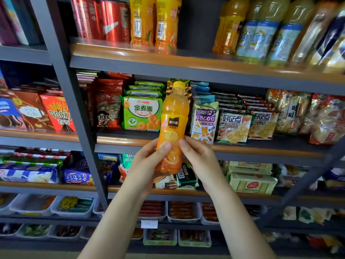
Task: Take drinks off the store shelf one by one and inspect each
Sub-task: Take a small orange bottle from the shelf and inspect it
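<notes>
An orange juice bottle (174,116) with a yellow cap and a yellow-and-black label stands upright in front of the shelves, held by both hands. My left hand (144,165) grips its lower half from the left, thumb across the front. My right hand (197,157) holds the lower right side, thumb touching the label. On the top shelf (186,60) stand more orange juice bottles (166,23), red cans (104,19) and pale yellow drinks with blue labels (261,38). A dark gap (196,23) lies between the orange bottles there.
Snack packets fill the shelf behind the bottle, among them a green biscuit bag (141,113) and cracker bags (233,128). Lower shelves hold biscuits and white trays of sausages (183,212). A grey upright post (74,101) divides the shelving at left.
</notes>
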A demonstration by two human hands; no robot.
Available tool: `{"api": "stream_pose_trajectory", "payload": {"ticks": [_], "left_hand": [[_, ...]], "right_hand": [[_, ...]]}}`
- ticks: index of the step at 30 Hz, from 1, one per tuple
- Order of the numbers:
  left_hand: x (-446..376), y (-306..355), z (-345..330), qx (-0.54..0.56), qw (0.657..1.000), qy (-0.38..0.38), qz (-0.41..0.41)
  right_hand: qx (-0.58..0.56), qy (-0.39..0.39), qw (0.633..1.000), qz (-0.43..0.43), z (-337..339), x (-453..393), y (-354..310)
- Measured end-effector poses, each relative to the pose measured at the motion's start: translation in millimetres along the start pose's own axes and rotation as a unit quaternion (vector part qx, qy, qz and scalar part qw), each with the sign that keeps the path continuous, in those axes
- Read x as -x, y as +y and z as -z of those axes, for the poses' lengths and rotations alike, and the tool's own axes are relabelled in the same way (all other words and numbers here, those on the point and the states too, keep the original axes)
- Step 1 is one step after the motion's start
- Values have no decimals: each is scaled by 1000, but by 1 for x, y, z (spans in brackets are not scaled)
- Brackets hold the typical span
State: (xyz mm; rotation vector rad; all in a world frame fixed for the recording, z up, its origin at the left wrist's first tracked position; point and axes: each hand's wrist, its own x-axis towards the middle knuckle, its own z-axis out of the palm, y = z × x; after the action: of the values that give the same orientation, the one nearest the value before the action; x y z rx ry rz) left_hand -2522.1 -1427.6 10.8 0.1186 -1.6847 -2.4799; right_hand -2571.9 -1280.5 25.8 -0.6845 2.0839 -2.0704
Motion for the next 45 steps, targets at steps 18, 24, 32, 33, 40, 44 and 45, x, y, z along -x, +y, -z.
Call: {"api": "stream_pose_trajectory", "payload": {"ticks": [18, 24, 32, 33, 40, 44, 45], "left_hand": [[5, -5, -9, 9, 996, 20, -89], [3, 6, -10, -28, 994, 15, -105], [3, 6, -7, -32, 995, 4, -97], [3, 5, -7, -34, 995, 5, -98], [5, -14, -2, -30, 997, 44, -58], [6, -30, 5, -25, 998, 58, -19], [6, -36, 6, -20, 998, 57, -3]], "right_hand": [[49, -6, 998, 50, -9, 4, 21], [65, 32, 996, 60, -6, -2, 15], [65, 19, 996, 55, -6, 0, 16], [60, 18, 996, 55, -6, 1, 16], [24, 49, 998, -4, -9, 2, 35], [26, 46, 998, -34, -12, 4, 49], [24, 49, 998, -43, -12, 6, 52]]}}
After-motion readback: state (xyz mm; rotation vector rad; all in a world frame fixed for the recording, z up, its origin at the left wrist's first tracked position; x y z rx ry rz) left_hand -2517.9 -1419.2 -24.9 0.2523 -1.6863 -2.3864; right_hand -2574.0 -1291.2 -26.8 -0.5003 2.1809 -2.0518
